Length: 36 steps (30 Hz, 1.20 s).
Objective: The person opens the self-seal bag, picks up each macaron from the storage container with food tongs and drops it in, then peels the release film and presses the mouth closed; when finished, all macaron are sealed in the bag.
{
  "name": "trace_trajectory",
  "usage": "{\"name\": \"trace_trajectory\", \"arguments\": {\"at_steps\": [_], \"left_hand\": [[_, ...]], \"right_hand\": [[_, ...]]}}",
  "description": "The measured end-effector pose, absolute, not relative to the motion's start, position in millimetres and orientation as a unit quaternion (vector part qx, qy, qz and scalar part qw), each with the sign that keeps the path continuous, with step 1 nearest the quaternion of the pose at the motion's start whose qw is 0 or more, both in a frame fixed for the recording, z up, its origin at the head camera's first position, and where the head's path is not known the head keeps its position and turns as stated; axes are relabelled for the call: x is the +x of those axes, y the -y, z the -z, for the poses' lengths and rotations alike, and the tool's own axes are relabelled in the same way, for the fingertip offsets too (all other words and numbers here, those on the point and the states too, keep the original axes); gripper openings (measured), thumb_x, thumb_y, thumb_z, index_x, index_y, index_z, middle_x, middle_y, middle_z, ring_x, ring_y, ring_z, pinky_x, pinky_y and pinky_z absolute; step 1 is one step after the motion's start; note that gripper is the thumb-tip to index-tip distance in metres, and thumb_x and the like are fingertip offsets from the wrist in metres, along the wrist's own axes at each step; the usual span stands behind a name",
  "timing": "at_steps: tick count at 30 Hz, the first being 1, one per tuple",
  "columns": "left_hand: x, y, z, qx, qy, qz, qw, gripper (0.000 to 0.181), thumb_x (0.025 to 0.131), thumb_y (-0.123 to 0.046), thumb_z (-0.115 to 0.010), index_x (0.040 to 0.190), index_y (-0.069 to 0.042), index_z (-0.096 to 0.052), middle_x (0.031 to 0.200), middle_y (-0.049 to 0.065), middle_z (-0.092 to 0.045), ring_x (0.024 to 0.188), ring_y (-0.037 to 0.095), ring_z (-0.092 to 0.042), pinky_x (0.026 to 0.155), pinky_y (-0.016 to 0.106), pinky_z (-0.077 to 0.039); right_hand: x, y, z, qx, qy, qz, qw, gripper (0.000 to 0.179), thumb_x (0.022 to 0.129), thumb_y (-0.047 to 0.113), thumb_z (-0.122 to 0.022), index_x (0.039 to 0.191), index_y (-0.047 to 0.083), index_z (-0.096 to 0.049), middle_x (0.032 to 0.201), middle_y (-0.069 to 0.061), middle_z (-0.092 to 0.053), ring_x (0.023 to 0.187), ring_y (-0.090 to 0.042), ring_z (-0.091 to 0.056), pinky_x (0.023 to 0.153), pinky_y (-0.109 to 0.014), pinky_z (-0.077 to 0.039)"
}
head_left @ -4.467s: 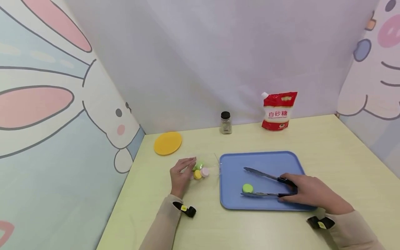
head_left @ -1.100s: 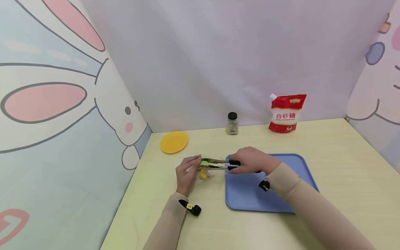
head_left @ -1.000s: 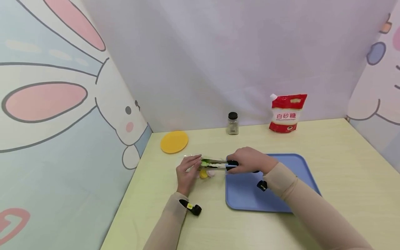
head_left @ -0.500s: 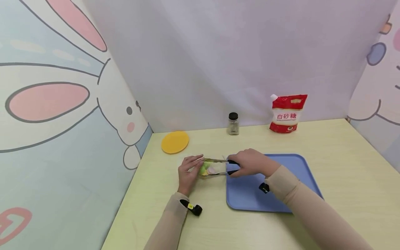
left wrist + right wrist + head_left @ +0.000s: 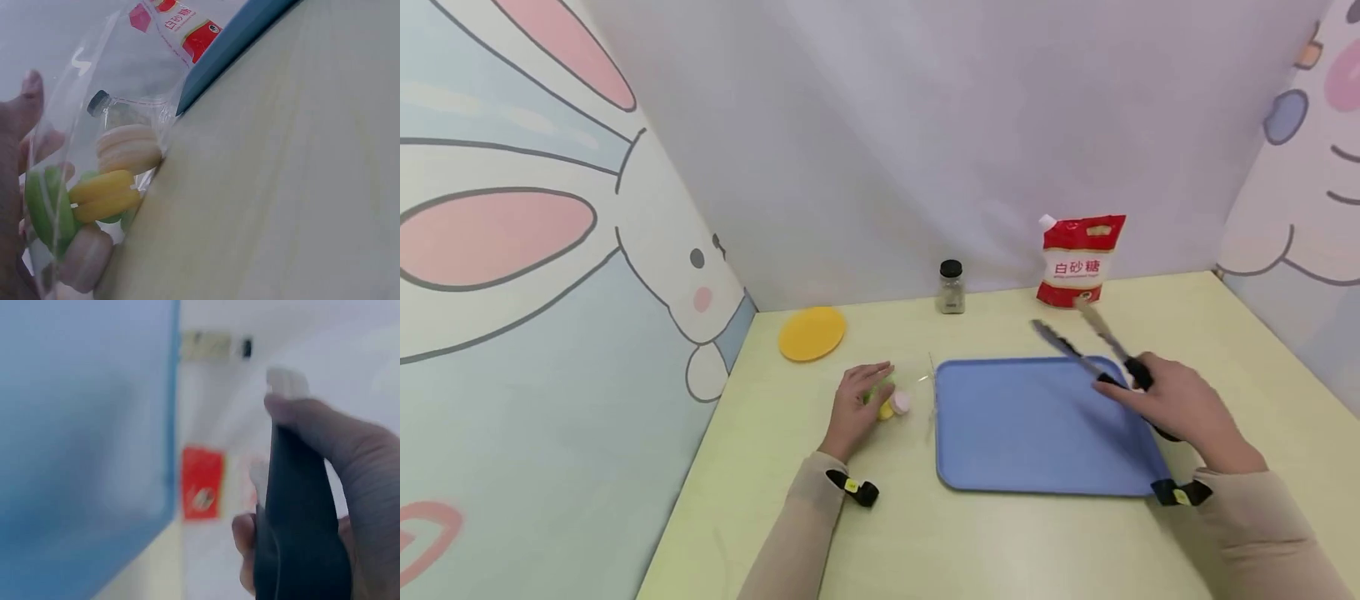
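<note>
R hand (image 5: 1187, 408) is gripping tongs (image 5: 1067, 347), arms spread, above R side of blue tray (image 5: 1030, 454); L hand (image 5: 853, 408), fingers slightly bent, is touching clear bag (image 5: 81, 94) w/ macarons (image 5: 105, 195) beside tray, grip unclear.

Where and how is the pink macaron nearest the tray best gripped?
Probably across opposite sides of the pink macaron, with the tongs coming from the right, the tray side: it is round, rightmost of those showing in the clear bag, and the left hand crowds its other side.
</note>
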<state>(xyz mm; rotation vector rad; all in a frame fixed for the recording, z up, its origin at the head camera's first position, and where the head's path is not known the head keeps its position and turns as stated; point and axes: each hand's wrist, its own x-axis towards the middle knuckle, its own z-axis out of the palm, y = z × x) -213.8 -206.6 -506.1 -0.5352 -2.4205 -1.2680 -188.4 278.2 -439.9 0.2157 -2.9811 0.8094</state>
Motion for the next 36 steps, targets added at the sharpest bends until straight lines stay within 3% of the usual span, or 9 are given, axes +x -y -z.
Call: {"name": "trace_trajectory", "arguments": {"at_steps": [6, 12, 16, 19, 22, 26, 29, 33, 36], "left_hand": [[-226.2, 211.6, 472.2, -0.149, 0.887, 0.427, 0.095, 0.042, 0.110, -0.030, -0.043, 0.147, -0.013, -0.051, 0.142, 0.001, -0.059, 0.134, 0.024, -0.049, 0.111, 0.053, -0.038], [-258.9, 202.4, 452.9, -0.177, 0.908, 0.378, -0.028, 0.041, 0.104, -0.020, -0.058, 0.145, -0.016, -0.054, 0.133, 0.001, -0.064, 0.130, 0.026, -0.053, 0.110, 0.054, -0.039], [-281.5, 190.7, 459.1, -0.219, 0.900, 0.354, -0.129, 0.036, 0.102, -0.025, -0.062, 0.137, -0.017, -0.062, 0.121, 0.001, -0.067, 0.117, 0.023, -0.060, 0.104, 0.048, -0.045], [-290.5, 185.2, 463.8, -0.227, 0.893, 0.358, -0.151, 0.025, 0.099, -0.028, -0.066, 0.122, -0.019, -0.072, 0.109, -0.004, -0.070, 0.104, 0.017, -0.063, 0.096, 0.038, -0.050], [-288.4, 184.7, 461.4, -0.222, 0.882, 0.397, -0.126, 0.017, 0.098, -0.027, -0.069, 0.108, -0.016, -0.077, 0.100, -0.004, -0.074, 0.094, 0.015, -0.066, 0.088, 0.035, -0.054], [-269.8, 193.7, 447.2, -0.216, 0.846, 0.485, -0.048, 0.023, 0.099, -0.025, -0.066, 0.105, -0.005, -0.075, 0.093, 0.003, -0.076, 0.085, 0.020, -0.072, 0.080, 0.043, -0.059], [-251.9, 199.1, 429.5, -0.232, 0.818, 0.525, 0.033, 0.020, 0.100, -0.021, -0.066, 0.101, -0.004, -0.074, 0.089, 0.004, -0.075, 0.078, 0.021, -0.073, 0.072, 0.049, -0.059], [-229.3, 195.0, 400.3, -0.273, 0.791, 0.528, 0.144, 0.010, 0.099, -0.012, -0.066, 0.097, -0.008, -0.075, 0.086, 0.006, -0.075, 0.073, 0.021, -0.073, 0.065, 0.046, -0.059], [-214.0, 182.5, 377.3, -0.290, 0.767, 0.537, 0.200, 0.008, 0.097, -0.004, -0.067, 0.097, -0.004, -0.074, 0.085, 0.010, -0.075, 0.073, 0.024, -0.072, 0.064, 0.042, -0.059]], "right_hand": [[-170.6, -335.6, 481.7, -0.035, 0.961, -0.274, 0.016, 0.070, 0.091, 0.062, -0.064, 0.089, -0.006, -0.047, 0.073, -0.017, -0.050, 0.064, -0.029, -0.051, 0.051, -0.035, -0.039], [-170.2, -337.8, 495.2, -0.045, 0.962, -0.265, 0.044, 0.102, 0.089, 0.062, -0.065, 0.128, -0.028, -0.036, 0.112, -0.050, -0.038, 0.090, -0.059, -0.048, 0.064, -0.062, -0.044], [-167.3, -332.9, 497.2, -0.047, 0.961, -0.263, 0.070, 0.103, 0.088, 0.062, -0.066, 0.139, -0.021, -0.032, 0.126, -0.051, -0.030, 0.106, -0.066, -0.033, 0.072, -0.069, -0.039], [-164.1, -329.3, 493.4, -0.043, 0.954, -0.271, 0.122, 0.095, 0.088, 0.058, -0.069, 0.139, -0.015, -0.036, 0.130, -0.049, -0.029, 0.113, -0.068, -0.027, 0.078, -0.070, -0.035], [-163.7, -316.4, 480.9, -0.010, 0.934, -0.301, 0.191, 0.079, 0.090, 0.046, -0.073, 0.137, -0.011, -0.044, 0.132, -0.043, -0.035, 0.118, -0.064, -0.029, 0.083, -0.069, -0.032], [-168.5, -271.1, 461.7, 0.102, 0.894, -0.369, 0.234, 0.054, 0.090, 0.025, -0.078, 0.130, -0.005, -0.056, 0.129, -0.028, -0.053, 0.118, -0.047, -0.047, 0.090, -0.048, -0.042], [-169.8, -221.7, 454.3, 0.202, 0.869, -0.422, 0.162, 0.051, 0.093, 0.022, -0.075, 0.134, 0.001, -0.055, 0.132, -0.017, -0.059, 0.119, -0.036, -0.055, 0.094, -0.038, -0.047], [-172.2, -153.0, 449.5, 0.279, 0.837, -0.471, 0.008, 0.078, 0.092, 0.038, -0.075, 0.153, 0.012, -0.035, 0.152, -0.011, -0.046, 0.137, -0.034, -0.045, 0.108, -0.055, -0.041], [-179.2, -113.6, 443.5, 0.296, 0.813, -0.500, -0.038, 0.093, 0.086, 0.045, -0.079, 0.158, 0.023, -0.025, 0.157, -0.002, -0.041, 0.142, -0.032, -0.041, 0.111, -0.059, -0.036]]}}
